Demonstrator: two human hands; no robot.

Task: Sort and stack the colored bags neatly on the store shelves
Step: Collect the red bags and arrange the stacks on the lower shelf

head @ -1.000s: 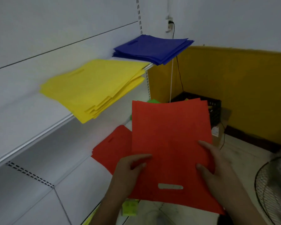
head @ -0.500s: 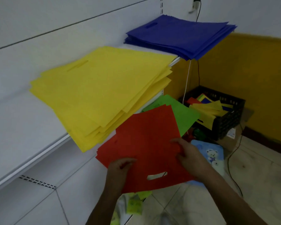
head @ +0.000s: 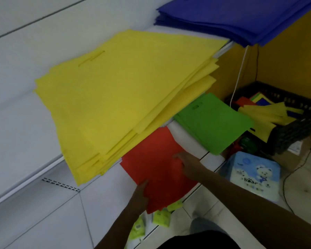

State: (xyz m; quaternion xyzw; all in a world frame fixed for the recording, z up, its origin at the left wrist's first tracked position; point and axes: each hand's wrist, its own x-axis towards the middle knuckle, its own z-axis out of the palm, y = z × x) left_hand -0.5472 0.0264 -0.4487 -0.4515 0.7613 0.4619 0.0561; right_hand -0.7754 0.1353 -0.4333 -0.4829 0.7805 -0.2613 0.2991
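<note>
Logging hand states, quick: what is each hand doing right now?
Left hand: grips the near edge of the red bags.
Right hand: rests flat on top of the red bags, fingers fairly straight.

The bags are yellow point(head: 126, 97), dark blue point(head: 241, 17), green point(head: 212, 123) and red point(head: 156, 169). The shelf point(head: 16, 123) is white, the crate point(head: 294, 133) black, the wall point(head: 285, 56) mustard yellow.
</note>
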